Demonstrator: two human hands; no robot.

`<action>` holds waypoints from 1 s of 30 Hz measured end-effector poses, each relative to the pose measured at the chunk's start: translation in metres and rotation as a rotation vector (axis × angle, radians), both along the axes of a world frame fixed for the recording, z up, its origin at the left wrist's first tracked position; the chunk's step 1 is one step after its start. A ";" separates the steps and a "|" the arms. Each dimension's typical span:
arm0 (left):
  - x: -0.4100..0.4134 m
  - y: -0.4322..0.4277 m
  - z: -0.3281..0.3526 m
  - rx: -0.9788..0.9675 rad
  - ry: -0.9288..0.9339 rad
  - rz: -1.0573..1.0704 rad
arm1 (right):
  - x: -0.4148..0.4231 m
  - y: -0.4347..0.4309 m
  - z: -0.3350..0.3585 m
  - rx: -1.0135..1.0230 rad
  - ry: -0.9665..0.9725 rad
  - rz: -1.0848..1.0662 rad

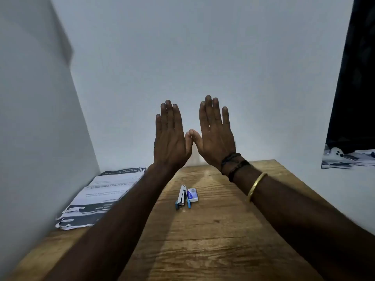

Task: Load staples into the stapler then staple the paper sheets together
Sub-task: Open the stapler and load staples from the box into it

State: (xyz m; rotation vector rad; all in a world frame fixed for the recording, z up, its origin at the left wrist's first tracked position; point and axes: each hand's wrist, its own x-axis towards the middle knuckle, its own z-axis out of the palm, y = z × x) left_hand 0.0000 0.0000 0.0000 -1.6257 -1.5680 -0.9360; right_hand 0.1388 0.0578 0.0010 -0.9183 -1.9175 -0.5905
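Two bare forearms reached forward from the bottom corners of the view over a wooden table [213, 240], whose grained top filled the foreground. On the right forearm sat a gold bangle [256, 186], and nearer the wrist a dark, wound thread band [233, 166]. Between the forearms, at the middle of the table, lay a small stapler [182, 197] with a silver metal top and blue plastic ends, its long axis running away from the viewer; whether it was shut or swung apart could not be made out. Just beside it on the right, touching or nearly so, lay a small box of staples [192, 195], white with a blue-violet label too small to read. Farther left, against the side wall, a stack of printed paper sheets [105, 195] lay flat with ragged near edges; the left forearm covered its right border and the print was blurred. Beyond the table's items both hands were raised upright before the pale wall [203, 57], backs toward the camera. The left hand [169, 142] was spread flat, fingers straight and close together, holding nothing. The right hand [216, 138] was likewise flat and empty, fingers slightly fanned. Their thumb tips met between them. At the far right a dark curtain [355, 78] was cut off by the frame edge.
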 end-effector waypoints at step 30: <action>-0.037 -0.044 -0.073 -0.889 -0.716 -0.193 | -0.019 -0.019 -0.106 -0.772 -0.030 0.402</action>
